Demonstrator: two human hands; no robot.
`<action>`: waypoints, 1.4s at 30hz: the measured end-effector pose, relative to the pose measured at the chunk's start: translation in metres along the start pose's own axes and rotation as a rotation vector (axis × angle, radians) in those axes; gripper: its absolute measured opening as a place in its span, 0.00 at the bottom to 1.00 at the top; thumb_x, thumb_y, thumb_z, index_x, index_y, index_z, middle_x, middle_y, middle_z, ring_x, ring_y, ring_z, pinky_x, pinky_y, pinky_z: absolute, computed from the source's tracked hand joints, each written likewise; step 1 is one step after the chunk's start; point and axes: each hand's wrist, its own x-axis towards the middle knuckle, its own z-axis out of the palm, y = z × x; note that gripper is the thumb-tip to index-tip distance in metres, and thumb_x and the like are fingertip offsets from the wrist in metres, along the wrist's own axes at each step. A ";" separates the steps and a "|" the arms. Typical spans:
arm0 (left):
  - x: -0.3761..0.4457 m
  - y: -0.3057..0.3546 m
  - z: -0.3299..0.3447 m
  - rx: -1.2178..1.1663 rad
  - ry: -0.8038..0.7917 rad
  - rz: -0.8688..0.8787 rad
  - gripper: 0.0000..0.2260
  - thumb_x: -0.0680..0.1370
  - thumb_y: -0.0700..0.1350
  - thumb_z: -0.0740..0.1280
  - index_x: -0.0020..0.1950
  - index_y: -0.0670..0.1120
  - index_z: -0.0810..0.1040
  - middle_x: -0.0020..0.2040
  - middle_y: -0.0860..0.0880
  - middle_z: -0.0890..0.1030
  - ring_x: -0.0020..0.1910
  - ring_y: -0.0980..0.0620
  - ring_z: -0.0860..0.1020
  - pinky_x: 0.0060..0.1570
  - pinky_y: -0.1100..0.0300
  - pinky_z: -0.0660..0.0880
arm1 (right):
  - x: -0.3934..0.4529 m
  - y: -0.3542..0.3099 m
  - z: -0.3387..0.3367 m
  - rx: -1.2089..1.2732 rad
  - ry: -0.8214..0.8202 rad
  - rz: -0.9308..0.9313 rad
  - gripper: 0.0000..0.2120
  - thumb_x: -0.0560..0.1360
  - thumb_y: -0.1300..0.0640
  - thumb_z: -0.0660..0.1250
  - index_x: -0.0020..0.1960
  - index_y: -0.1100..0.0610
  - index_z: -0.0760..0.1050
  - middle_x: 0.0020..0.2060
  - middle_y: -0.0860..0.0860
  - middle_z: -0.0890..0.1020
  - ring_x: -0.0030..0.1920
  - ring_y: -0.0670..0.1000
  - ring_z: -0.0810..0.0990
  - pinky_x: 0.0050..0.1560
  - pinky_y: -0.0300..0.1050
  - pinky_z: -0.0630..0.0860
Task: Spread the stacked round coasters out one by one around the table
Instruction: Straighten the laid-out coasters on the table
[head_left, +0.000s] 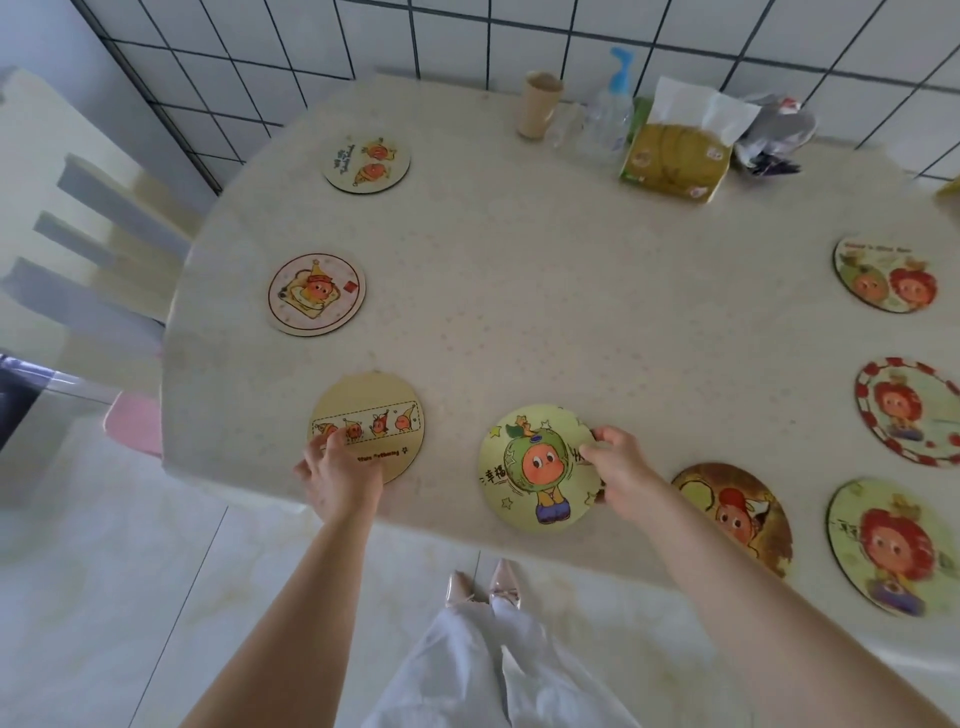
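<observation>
1. At the left of the frame, a pale chair stands beside the worktop.
2. Three coasters lie along the worktop's left side: one at upper left, one at mid-left, one at lower left.
3. Your left hand rests its fingers on the lower-left coaster's near edge, not closed around it.
4. Your right hand pinches the green coaster at the worktop's near edge by its right rim.
5. Right of it lies a brown coaster; four more sit along the right edge of the frame.
6. A cup, bottle and tissue pack stand at the top.
</observation>
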 end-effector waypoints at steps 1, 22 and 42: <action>0.000 0.000 0.001 -0.008 0.006 -0.007 0.28 0.72 0.38 0.69 0.72 0.48 0.69 0.73 0.46 0.65 0.69 0.41 0.61 0.65 0.49 0.65 | -0.001 0.008 0.002 0.047 0.021 0.038 0.09 0.78 0.66 0.57 0.45 0.56 0.72 0.45 0.59 0.79 0.45 0.59 0.77 0.40 0.53 0.77; 0.018 0.005 -0.008 -0.572 0.121 -0.584 0.28 0.71 0.33 0.66 0.70 0.49 0.66 0.67 0.42 0.73 0.64 0.40 0.73 0.56 0.51 0.75 | -0.016 0.044 -0.002 -0.948 0.219 -0.483 0.21 0.73 0.60 0.69 0.64 0.55 0.66 0.59 0.53 0.72 0.53 0.53 0.75 0.45 0.46 0.77; 0.062 -0.039 -0.046 -0.587 -0.039 -0.208 0.13 0.71 0.32 0.65 0.49 0.48 0.74 0.44 0.46 0.81 0.45 0.43 0.79 0.49 0.45 0.80 | -0.043 0.045 0.085 -0.945 0.258 -0.459 0.12 0.76 0.59 0.59 0.58 0.57 0.72 0.57 0.54 0.75 0.59 0.56 0.69 0.48 0.50 0.76</action>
